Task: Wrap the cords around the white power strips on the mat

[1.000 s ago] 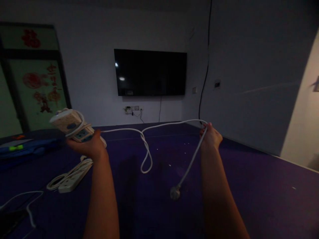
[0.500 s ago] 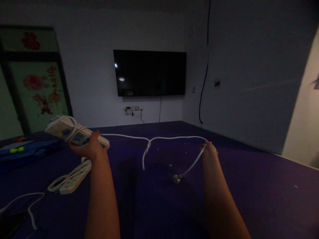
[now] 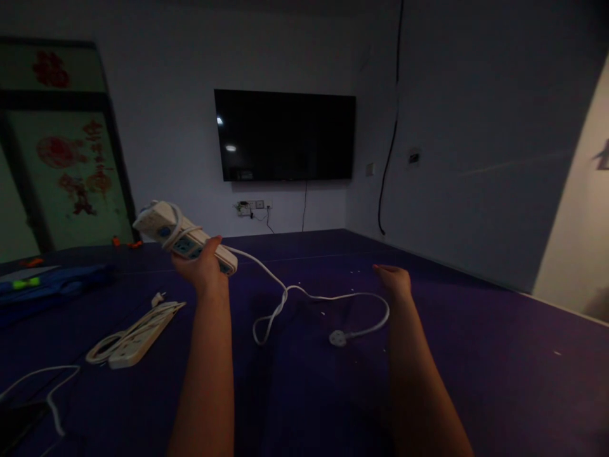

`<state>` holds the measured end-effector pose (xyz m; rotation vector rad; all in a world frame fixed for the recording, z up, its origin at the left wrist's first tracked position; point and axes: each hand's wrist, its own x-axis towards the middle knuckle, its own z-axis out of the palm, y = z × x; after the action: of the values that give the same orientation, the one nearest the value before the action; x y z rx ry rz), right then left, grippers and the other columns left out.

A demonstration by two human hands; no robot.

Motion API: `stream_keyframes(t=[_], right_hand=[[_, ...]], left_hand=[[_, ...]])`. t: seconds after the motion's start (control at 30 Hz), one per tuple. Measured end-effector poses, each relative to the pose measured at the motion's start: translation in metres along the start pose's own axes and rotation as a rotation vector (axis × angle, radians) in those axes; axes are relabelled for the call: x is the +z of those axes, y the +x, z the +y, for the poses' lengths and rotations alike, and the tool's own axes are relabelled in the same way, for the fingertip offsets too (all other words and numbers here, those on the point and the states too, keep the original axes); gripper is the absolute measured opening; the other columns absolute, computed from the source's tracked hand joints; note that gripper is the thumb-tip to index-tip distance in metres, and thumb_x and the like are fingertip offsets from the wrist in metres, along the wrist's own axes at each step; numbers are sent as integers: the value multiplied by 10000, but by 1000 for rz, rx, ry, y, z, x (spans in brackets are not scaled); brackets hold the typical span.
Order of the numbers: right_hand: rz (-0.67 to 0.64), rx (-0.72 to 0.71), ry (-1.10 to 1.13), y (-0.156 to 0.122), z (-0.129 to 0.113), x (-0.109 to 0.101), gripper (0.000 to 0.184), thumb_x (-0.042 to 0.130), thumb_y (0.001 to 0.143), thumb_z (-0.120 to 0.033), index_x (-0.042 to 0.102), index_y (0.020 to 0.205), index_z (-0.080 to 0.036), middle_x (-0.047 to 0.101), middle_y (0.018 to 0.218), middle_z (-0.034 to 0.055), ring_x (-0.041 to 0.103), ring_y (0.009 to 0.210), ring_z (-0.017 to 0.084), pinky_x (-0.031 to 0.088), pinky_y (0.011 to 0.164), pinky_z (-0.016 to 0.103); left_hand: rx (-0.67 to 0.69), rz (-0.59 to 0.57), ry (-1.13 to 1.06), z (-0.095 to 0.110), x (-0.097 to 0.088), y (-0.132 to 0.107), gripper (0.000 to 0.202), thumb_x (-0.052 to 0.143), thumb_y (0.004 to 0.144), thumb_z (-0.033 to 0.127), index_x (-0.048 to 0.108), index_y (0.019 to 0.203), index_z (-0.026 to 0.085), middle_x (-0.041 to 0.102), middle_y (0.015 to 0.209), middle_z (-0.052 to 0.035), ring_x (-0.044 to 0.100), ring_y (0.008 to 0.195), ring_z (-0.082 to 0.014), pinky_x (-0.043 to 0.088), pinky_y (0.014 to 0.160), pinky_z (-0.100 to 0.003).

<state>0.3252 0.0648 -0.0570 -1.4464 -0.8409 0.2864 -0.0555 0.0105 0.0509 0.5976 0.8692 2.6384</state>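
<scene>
A white power strip (image 3: 188,240) with blue-green sockets is raised at the left, its own cord looped around one end. My left hand (image 3: 202,266) is closed around its lower part. From there the white cord (image 3: 259,261) slopes down to a twisted loop (image 3: 273,316), then runs right and curls back to a white plug (image 3: 338,338) on the purple surface. My right hand (image 3: 396,280) hovers just above the cord's bend, apart from it. Its fingers point left, loosely extended, with nothing seen in them.
On the purple surface (image 3: 309,400) a second power strip (image 3: 137,339) lies with its cord bundled on it, below my left hand. Blue cloth (image 3: 71,280), a white cable (image 3: 57,397) and a dark flat object (image 3: 21,422) are farther left. A television (image 3: 285,136) hangs on the wall.
My right hand has let go of the cord, which has dropped toward the surface with the plug. My left hand and the power strip have shifted right. The twisted loop hangs lower.
</scene>
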Motion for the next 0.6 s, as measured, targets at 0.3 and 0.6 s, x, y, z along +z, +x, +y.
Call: stream_keyframes(t=[0.3, 0.6], right_hand=[[-458, -228, -167, -27, -66, 19, 309, 729, 620, -179, 721, 916, -94, 626, 546, -4, 551, 508, 90, 424, 505, 186], [-1263, -383, -315, -106, -107, 70, 530, 587, 749, -96, 575, 1266, -212, 713, 827, 31, 518, 457, 45, 439, 477, 172]], left_hand=[[48, -31, 51, 7, 3, -7, 606, 732, 480, 99, 460, 1015, 183, 607, 1101, -62, 623, 998, -214, 548, 816, -344], [42, -82, -16, 19, 6, -16, 606, 734, 480, 106, 466, 1016, 197, 595, 1116, -67, 604, 1044, -225, 543, 841, -348]])
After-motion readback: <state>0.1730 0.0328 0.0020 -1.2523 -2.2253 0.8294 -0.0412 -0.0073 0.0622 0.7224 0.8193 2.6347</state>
